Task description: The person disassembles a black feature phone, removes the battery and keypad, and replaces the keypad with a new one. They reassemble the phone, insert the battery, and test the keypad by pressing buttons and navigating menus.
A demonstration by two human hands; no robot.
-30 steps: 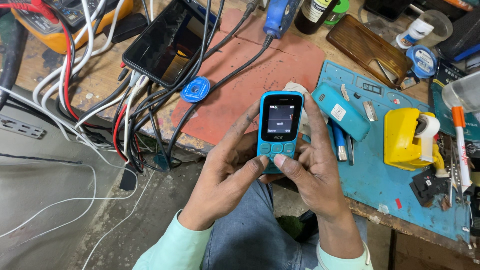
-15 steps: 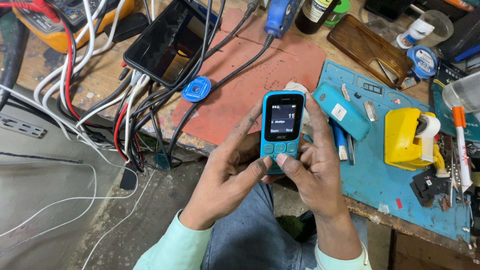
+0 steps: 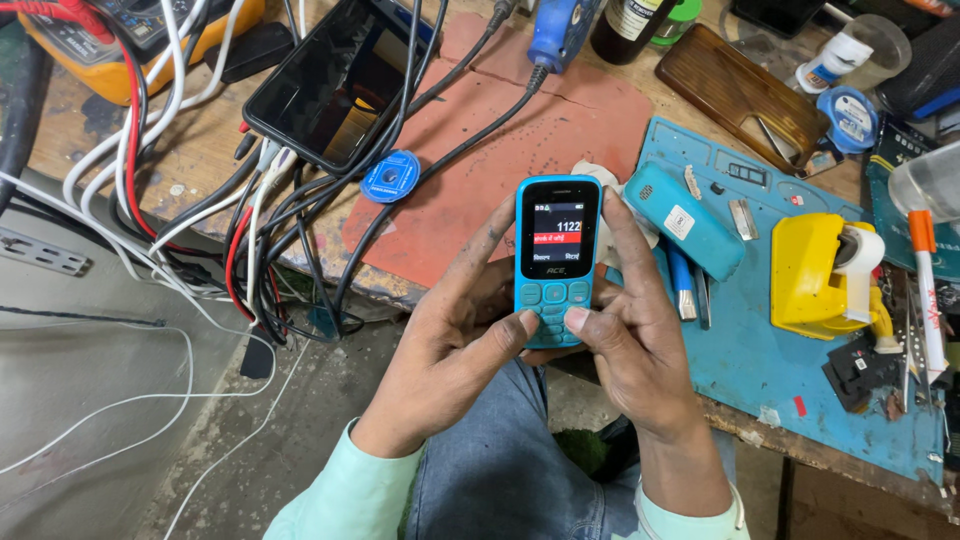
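Observation:
A small blue keypad phone (image 3: 557, 250) stands upright between both hands, its screen lit. My left hand (image 3: 455, 345) wraps the phone's left side, thumb resting on the lower keys. My right hand (image 3: 635, 335) holds the right side, with its thumb tip on the keypad beside the left thumb and its fingers up along the phone's edge. The phone hovers over the near edge of the workbench, above my lap.
A red mat (image 3: 520, 130) and a blue repair mat (image 3: 790, 370) cover the bench. On them lie a blue phone back cover (image 3: 685, 220), a yellow tape dispenser (image 3: 825, 275), a black smartphone (image 3: 335, 80), tangled cables (image 3: 250, 240), a marker (image 3: 928, 295) and a wooden tray (image 3: 740, 90).
The phone and both hands stay almost in place. The thumbs shift slightly on the keypad.

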